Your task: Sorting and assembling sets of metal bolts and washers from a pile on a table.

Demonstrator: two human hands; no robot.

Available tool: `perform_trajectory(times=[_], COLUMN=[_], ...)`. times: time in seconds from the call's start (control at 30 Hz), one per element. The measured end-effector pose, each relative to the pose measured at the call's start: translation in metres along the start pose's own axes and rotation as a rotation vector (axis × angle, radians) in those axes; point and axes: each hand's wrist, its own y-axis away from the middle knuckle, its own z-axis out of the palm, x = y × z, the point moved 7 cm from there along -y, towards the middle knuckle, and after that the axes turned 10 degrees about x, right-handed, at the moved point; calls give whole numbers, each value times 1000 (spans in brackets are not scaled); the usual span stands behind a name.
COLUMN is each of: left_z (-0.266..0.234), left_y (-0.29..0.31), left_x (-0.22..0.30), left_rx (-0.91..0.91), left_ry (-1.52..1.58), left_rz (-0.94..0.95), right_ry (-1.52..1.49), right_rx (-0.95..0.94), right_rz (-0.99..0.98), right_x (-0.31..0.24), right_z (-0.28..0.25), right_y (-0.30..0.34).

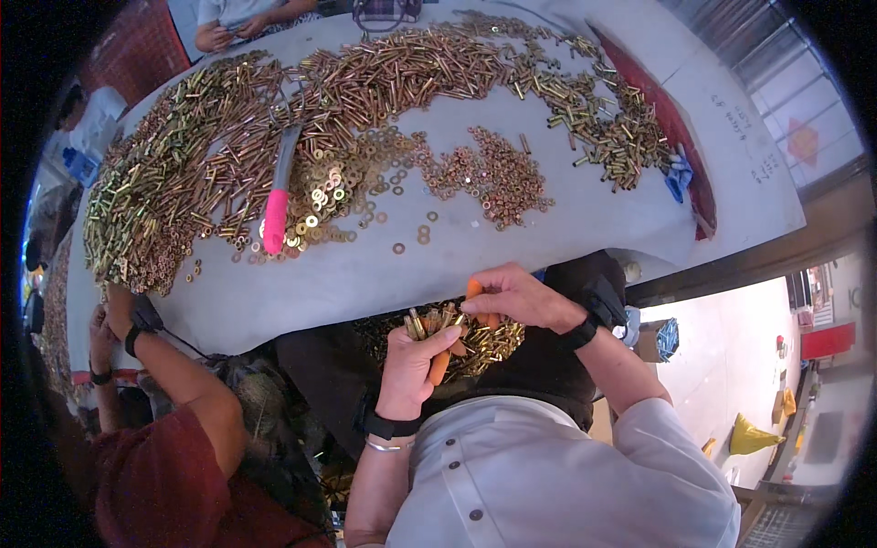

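Observation:
Above my lap, my left hand [413, 363] is closed around several brass-coloured metal bolts or sleeves [417, 325] that stick up from its fingers. Beside it, my right hand [519, 297] pinches at the end of one of these pieces; the exact grip is partly hidden by the fingers. Orange finger covers [439, 367] show on both hands. Beneath the hands lies a pile of brass-coloured metal pieces [498, 344] between my thighs; what holds it is hidden.
On the grey-topped table [301, 301] are heaps of metal rods [402, 68], flat washers [333, 187] and small nuts [502, 178]. A pink-handled tool [276, 219] lies across them. A co-worker's arm [183, 370] reaches in at left; another person's hands [233, 35] are across the table.

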Motion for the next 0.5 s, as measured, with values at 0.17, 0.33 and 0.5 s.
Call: perform_trajectory(times=[0.17, 0.33, 0.5], left_z=[0, 1, 2], left_y=[-1, -1, -3], left_x=[2, 1, -2], left_rx=[8, -47, 22], left_ry=[18, 72, 9], left_rz=[0, -117, -26], right_ry=[-91, -260, -60], right_rx=[38, 65, 83], right_rz=[-6, -82, -11], right_x=[-7, -7, 2], right_z=[4, 4, 0], right_y=[0, 1, -1])
